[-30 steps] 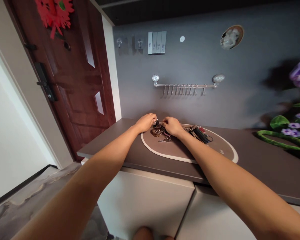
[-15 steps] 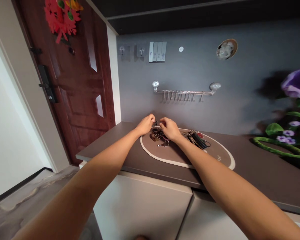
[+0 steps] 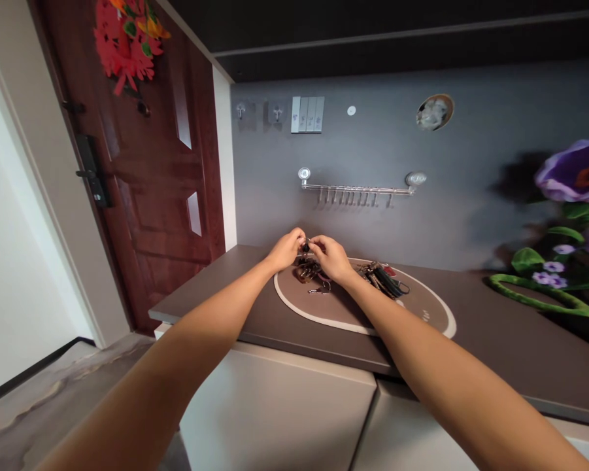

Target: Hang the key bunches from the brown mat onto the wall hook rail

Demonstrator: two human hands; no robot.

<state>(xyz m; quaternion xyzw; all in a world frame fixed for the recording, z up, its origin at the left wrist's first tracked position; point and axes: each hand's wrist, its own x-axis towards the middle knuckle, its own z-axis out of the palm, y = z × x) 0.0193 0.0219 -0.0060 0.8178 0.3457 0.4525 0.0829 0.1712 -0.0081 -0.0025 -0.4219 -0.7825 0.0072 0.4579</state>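
Observation:
My left hand point(image 3: 288, 248) is closed in a pinch on a small key ring with a dark piece point(image 3: 305, 247) hanging from it, raised a little above the mat. From the other side my right hand point(image 3: 332, 255) pinches at the same ring, its fingertips close to those of the left. Fingers partly hide the ring. Below them lies a bunch of keys point(image 3: 304, 271) with brownish and dark parts, and a silver key point(image 3: 318, 290) rests nearer me. Right of my right wrist is a larger pile of keys point(image 3: 380, 278) with dark strap-like pieces and a red tag.
An oval brown mat point(image 3: 318, 317) with a white border lies on the dark counter point(image 3: 265, 327). On the wall behind is a clear rail with several hooks point(image 3: 357, 191), below switches point(image 3: 308, 114). Artificial flowers point(image 3: 573, 173) stand at right; a red-brown door point(image 3: 161, 196) is at left.
My right hand has come in to the left, and its fingertips now meet the key ring at my left hand. The view has shifted slightly.

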